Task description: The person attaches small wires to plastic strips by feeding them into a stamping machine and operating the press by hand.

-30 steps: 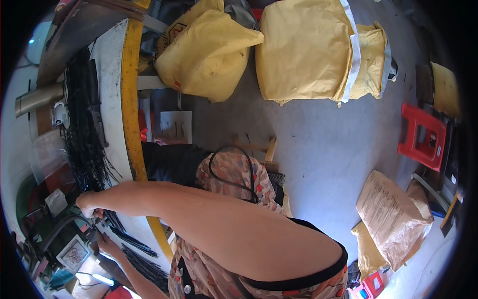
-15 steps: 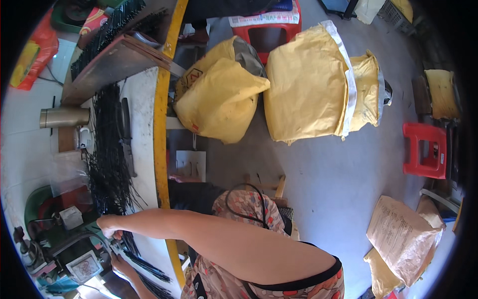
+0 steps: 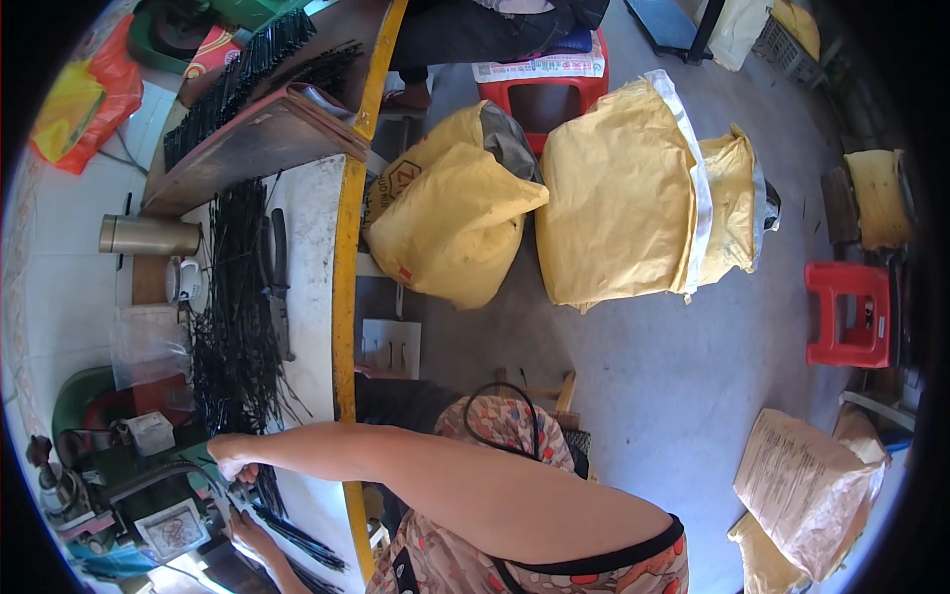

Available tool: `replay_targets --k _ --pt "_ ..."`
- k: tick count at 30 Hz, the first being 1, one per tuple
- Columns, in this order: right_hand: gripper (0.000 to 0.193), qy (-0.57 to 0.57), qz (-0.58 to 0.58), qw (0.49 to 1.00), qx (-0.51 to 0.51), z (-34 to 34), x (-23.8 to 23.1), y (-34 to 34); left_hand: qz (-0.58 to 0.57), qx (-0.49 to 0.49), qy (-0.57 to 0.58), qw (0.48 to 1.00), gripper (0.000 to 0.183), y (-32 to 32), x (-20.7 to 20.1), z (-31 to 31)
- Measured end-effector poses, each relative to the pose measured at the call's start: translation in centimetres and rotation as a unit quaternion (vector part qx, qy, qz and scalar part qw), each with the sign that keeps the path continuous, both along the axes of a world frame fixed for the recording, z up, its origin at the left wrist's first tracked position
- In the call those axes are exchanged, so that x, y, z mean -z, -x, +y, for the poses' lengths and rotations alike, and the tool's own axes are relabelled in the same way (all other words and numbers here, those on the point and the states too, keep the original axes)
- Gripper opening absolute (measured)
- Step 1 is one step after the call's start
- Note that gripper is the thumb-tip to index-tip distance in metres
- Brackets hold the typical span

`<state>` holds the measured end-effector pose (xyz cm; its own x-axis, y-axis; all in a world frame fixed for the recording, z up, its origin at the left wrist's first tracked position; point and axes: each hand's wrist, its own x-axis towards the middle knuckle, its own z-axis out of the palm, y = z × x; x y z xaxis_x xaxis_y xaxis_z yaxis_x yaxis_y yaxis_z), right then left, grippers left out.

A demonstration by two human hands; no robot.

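Note:
My right arm reaches across to the left, and my right hand [image 3: 234, 455] is closed with bent fingers at the near end of a long heap of thin black wire-like strands [image 3: 237, 327]. What it pinches is too small to make out. Just below it, my left hand [image 3: 253, 540] is closed with its fingertips raised beside a green bench machine [image 3: 178, 475]; anything between them is hidden. Next to my left hand, a smaller bunch of dark strands [image 3: 302, 540] lies on the white worktable [image 3: 315, 247], which has a yellow edge.
Dark-handled pliers [image 3: 277, 257] and a metal flask [image 3: 148, 236] lie beside the heap. A board [image 3: 257, 148] stands across the table, with more strands behind it. Yellow sacks [image 3: 618, 198] and a red stool [image 3: 849, 315] are on the floor. Another person's leg [image 3: 475, 35] shows at the top.
The whole view has shifted, so the surroundings sit slightly farther right and lower. Both hands stay by the machine with little visible change. More of the other person's leg shows.

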<state>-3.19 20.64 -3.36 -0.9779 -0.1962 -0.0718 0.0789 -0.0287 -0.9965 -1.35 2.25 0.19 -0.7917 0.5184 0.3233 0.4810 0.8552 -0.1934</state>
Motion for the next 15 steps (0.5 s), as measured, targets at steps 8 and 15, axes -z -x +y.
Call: replay_targets --k 8,15 --pt "0.01 0.004 0.003 1.0 0.002 -0.5 0.0 0.7 -0.002 0.008 -0.024 1.0 0.032 0.6 0.3 -0.6" --pt "0.011 0.027 -0.006 1.0 -0.009 -0.9 0.6 0.6 -0.005 0.01 -0.03 0.999 0.033 0.8 0.9 -1.3"
